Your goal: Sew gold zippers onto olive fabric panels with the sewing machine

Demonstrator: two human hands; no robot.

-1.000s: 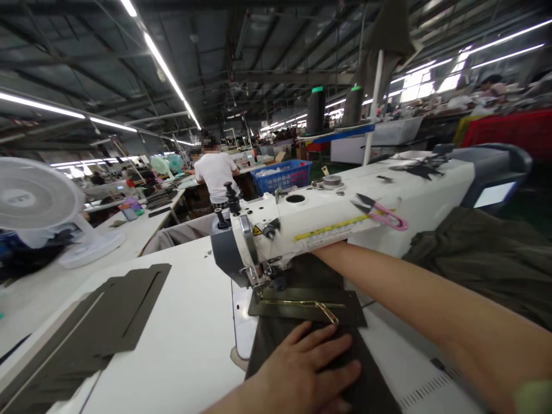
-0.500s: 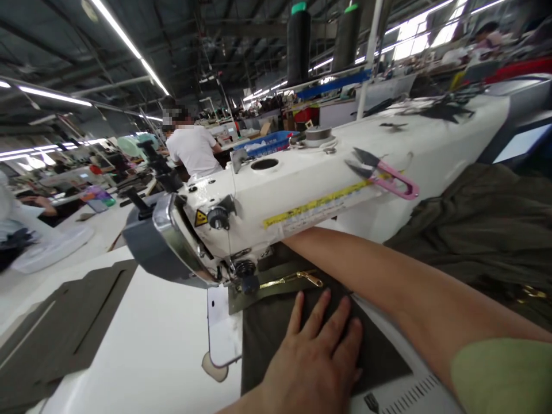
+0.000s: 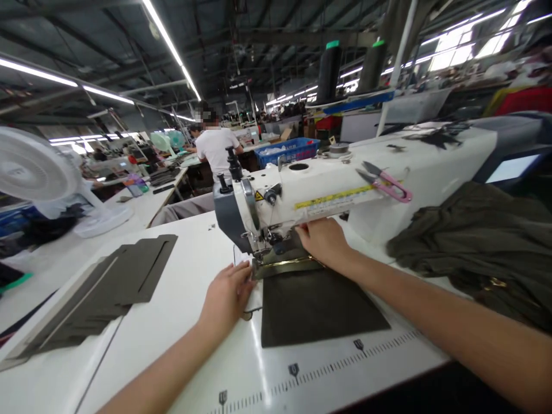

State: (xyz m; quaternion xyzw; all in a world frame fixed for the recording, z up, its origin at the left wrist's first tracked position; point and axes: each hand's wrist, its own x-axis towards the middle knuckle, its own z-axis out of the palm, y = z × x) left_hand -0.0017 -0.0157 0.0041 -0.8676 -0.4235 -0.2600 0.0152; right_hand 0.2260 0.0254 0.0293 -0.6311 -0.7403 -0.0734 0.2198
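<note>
A white sewing machine (image 3: 319, 192) stands on the white table (image 3: 190, 339). Under its needle lies a dark olive fabric piece (image 3: 314, 305) with a brass zipper (image 3: 287, 263) along its far edge. My left hand (image 3: 227, 293) rests at the fabric's left corner, fingers curled against its edge by the presser foot. My right hand (image 3: 323, 241) sits under the machine arm, fingers pressed on the zipper end behind the needle. Pink thread snips (image 3: 386, 181) lie on top of the machine.
A stack of cut olive panels (image 3: 107, 287) lies on the table to the left, a heap of olive cloth (image 3: 478, 241) to the right. A white fan (image 3: 38, 172) stands far left. A person in a white shirt (image 3: 215, 152) sits at a bench behind. Thread cones (image 3: 330, 72) stand above.
My left hand has left the top of the fabric and gone to its left corner by the needle. My right hand has drawn back into view at the zipper. The camera has pulled back.
</note>
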